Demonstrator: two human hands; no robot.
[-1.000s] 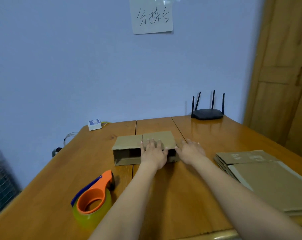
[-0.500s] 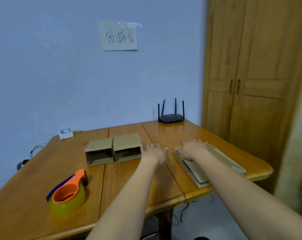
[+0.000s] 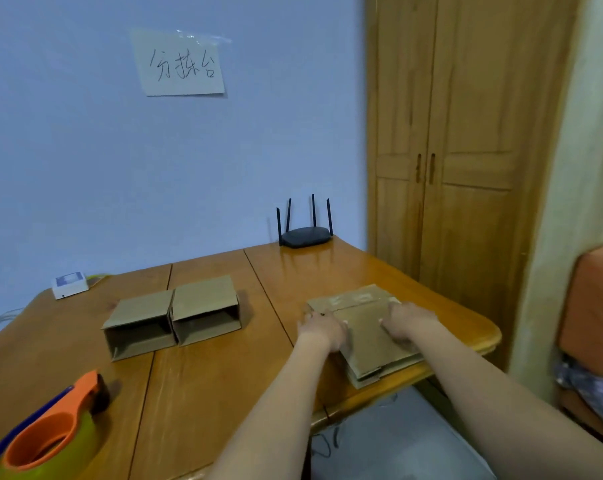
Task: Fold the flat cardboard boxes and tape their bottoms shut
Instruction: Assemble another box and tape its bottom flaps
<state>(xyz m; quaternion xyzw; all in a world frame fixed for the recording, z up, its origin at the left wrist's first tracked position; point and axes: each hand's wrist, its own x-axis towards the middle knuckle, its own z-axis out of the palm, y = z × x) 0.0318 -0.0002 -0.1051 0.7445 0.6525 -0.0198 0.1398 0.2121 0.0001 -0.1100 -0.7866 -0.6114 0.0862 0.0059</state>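
Observation:
A stack of flat cardboard boxes (image 3: pixel 369 344) lies on the right part of the wooden table (image 3: pixel 217 386), near its front edge. My left hand (image 3: pixel 322 329) is at the stack's left edge, fingers curled over the side of the top flat box. On top of that same box rests my right hand (image 3: pixel 409 323), fingers bent down onto the cardboard. Two folded boxes (image 3: pixel 139 323) (image 3: pixel 206 313) lie side by side at the table's middle, their open ends facing me. An orange tape dispenser (image 3: pixel 51 434) with a yellowish roll sits at the front left.
A black router (image 3: pixel 305 235) stands at the table's far edge by the blue wall. A small white device (image 3: pixel 70 284) sits at the far left corner. Wooden cupboard doors (image 3: pixel 449 168) rise to the right. The stack overhangs the table's front edge slightly.
My view has swung right. Both hands left the folded box, moved right and now lie on the flat stack. The two folded boxes stay side by side.

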